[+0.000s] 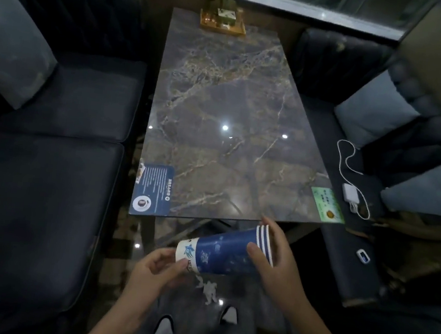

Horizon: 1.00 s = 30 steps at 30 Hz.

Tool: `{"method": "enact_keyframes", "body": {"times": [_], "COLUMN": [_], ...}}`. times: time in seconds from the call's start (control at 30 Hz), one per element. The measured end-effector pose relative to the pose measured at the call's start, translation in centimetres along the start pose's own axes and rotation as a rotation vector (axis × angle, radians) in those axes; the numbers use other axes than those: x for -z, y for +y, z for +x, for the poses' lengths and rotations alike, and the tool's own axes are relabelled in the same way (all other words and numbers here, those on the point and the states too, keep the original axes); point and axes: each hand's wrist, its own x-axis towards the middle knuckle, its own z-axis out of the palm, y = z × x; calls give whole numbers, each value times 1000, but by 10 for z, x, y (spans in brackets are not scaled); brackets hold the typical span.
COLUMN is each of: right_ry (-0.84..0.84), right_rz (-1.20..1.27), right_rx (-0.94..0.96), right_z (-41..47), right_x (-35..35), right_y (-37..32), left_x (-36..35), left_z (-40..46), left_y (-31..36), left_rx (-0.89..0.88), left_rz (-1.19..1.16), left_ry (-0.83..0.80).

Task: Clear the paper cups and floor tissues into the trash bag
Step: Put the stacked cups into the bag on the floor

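Both hands held a nested stack of paper cups [225, 250] on its side, just in front of the near edge of the marble worktop [226, 129] and above the floor. The left hand [154, 270] pinched the white base end between thumb and fingers; the right hand [272, 256] wrapped the rim end, thumb across the blue wall and fingers behind the layered rims. The worktop itself carried no cups, only a blue card [153, 189], a green card [327, 205] and a small plant tray [222, 23] at the far end. A crumpled white tissue [208, 288] lay on the floor below the stack, near the person's shoes; in the dim light there may have been more scraps around it. No trash bag showed in view. To do this step well, the stack should be pressed snugly together so no cup slips loose, then passed to one hand, freeing the other to gather the tissue
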Motion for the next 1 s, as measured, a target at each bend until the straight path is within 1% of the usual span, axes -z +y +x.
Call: {"method": "enact_keyframes", "body": {"times": [0.1,0.3,0.43,0.57,0.7,0.87,0.93,1.0], "right_ry": [35,105,159,293,476,540,541,525], "right_rz": [-28,-12,27,78,95,120,144,171], "right_rx": [-44,-115,-166,-225,-276,-366,-401,-435], "right_z": [-19,-69,-125,-198,-273,-346,-364,-374], "right_x": [9,51,93,139,180,212,219,224], "right_y": [16,53,85,127,166,213,230,242], "left_x": [-10,-49,-89,-137,-185,-223,-233,-241], "left_z": [-12,-34,-51,-78,-113,-145,-153,-159], "left_y": [-14,-35,-60,-103,-159,-226,-244,-255], "left_rx": [39,38,-12,-27,8,67,69,99], "left_rz": [17,109,266,372,429,566,631,628], "left_ry": [-1,-83,-169,-245,-280,-322,-320,-307]}}
